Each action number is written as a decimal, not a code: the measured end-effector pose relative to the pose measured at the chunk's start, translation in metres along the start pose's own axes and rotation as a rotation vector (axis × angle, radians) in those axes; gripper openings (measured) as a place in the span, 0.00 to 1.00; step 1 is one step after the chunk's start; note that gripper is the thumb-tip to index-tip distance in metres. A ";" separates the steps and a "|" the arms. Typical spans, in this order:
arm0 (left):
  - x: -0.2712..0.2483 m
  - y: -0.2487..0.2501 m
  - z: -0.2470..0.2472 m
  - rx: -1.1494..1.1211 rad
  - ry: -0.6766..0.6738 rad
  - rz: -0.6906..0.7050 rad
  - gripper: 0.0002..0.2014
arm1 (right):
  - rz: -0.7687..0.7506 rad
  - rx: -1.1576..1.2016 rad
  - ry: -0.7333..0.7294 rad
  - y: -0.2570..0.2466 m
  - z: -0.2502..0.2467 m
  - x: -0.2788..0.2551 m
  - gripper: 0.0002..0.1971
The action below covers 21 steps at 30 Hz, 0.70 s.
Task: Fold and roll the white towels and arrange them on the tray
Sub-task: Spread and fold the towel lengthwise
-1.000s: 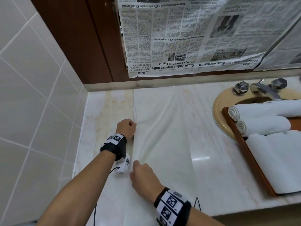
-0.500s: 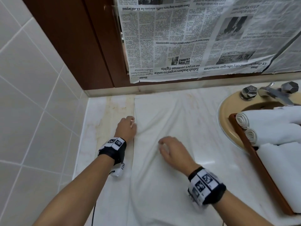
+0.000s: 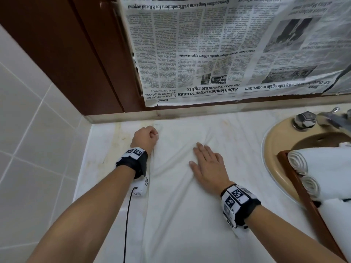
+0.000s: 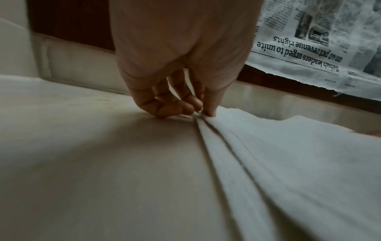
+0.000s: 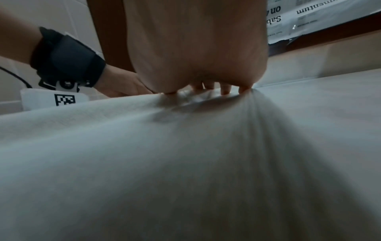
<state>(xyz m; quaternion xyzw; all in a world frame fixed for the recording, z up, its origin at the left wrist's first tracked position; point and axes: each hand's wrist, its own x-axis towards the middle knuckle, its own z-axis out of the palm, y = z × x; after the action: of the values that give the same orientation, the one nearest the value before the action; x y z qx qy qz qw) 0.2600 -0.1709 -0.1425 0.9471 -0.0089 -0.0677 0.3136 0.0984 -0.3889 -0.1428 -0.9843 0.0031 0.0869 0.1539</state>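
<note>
A white towel [image 3: 190,205] lies spread flat on the marble counter, reaching from the back wall to the front edge. My left hand [image 3: 147,138] pinches its left edge near the far corner; the left wrist view shows thumb and curled fingers [image 4: 185,104] gripping folded layers of the towel [image 4: 268,163]. My right hand [image 3: 207,164] lies flat, palm down, on the middle of the towel, and creases fan out from its fingertips [image 5: 224,89]. A wooden tray [image 3: 303,194] at the right holds two rolled white towels [image 3: 322,160] and a flat folded one [image 3: 340,223].
A beige sink basin [image 3: 275,149] with chrome taps [image 3: 305,120] sits under the tray at the right. Newspaper [image 3: 228,50] hangs on the back wall above the counter. White tiles [image 3: 28,130] close off the left side. Bare counter [image 3: 114,149] lies left of the towel.
My right hand left the towel's left edge, moved right and away from me, and now lies flat on the towel's middle. My left hand slid along the edge toward the back wall.
</note>
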 end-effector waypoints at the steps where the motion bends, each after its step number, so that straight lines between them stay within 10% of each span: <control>1: 0.002 0.001 0.001 -0.028 0.024 -0.017 0.07 | -0.006 -0.005 -0.012 0.002 0.001 -0.001 0.39; 12: 0.011 0.005 -0.005 -0.138 0.056 -0.128 0.05 | 0.055 0.074 0.055 0.019 0.002 -0.005 0.37; 17: -0.027 0.015 0.001 0.054 0.066 0.095 0.24 | 0.039 0.014 0.026 0.022 -0.005 0.010 0.32; 21: -0.057 0.027 0.026 0.353 -0.188 0.224 0.30 | -0.072 -0.094 -0.076 0.018 -0.006 0.030 0.32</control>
<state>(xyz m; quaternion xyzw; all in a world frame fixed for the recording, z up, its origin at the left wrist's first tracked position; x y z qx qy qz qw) 0.2006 -0.2050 -0.1401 0.9699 -0.1547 -0.1179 0.1465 0.1288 -0.4078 -0.1476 -0.9858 -0.0424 0.1187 0.1105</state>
